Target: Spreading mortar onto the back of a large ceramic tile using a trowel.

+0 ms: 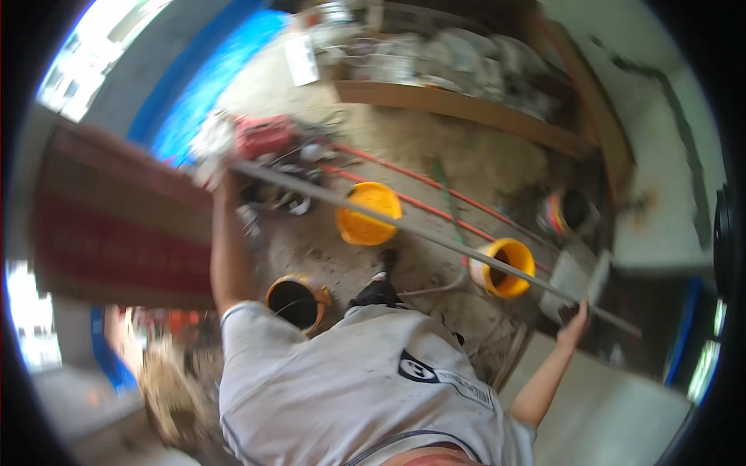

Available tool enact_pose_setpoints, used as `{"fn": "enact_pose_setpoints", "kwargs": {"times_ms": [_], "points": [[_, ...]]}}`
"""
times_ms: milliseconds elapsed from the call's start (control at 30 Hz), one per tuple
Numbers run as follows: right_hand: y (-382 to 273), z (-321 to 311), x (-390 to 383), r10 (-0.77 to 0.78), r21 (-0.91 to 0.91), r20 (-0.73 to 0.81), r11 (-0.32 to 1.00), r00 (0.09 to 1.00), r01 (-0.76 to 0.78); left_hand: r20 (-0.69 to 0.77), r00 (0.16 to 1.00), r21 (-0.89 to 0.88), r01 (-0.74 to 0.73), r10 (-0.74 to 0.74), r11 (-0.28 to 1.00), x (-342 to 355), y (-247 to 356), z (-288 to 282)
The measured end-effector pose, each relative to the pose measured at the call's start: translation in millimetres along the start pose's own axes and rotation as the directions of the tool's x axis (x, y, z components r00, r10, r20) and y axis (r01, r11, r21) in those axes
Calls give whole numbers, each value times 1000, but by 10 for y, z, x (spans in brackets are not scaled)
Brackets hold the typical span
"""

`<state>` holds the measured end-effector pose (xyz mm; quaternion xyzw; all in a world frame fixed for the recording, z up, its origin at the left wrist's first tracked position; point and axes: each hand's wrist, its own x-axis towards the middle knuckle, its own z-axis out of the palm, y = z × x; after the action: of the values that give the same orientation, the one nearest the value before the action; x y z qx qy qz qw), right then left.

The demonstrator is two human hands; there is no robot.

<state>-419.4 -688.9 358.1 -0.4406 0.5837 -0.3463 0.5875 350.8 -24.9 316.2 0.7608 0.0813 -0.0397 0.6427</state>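
1. A long, thin metal bar (435, 237) runs slantwise across the view, its long axis going from upper left to lower right, one end near the brick wall (116, 225) and the other past the right hand.
2. The left hand (220, 172) is raised at the bar's upper-left end and seems closed on it; blur hides the fingers, so the grip cannot be told for certain.
3. The right hand (576, 318) reaches up near the bar's lower-right end, fingers curled under and around it.
4. The bar is held in the air above the dirt floor (435, 155), well clear of it.
5. Below it stand four buckets: three yellow or orange ones (367, 213) and one dark one further right (566, 211).
6. One wooden plank (466, 109) lies across the far floor.
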Motion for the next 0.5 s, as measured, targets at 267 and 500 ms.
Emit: {"fn": "enact_pose_setpoints", "kwargs": {"times_ms": [267,500], "points": [[-272,153,427,-183,-230,-352,968,918,104,33,941,-91,339,-337,937,1013,214,-244],[-946,1445,224,-783,-784,327,87,528,615,163,835,-276,550,-526,788,1638,317,-214]]}}
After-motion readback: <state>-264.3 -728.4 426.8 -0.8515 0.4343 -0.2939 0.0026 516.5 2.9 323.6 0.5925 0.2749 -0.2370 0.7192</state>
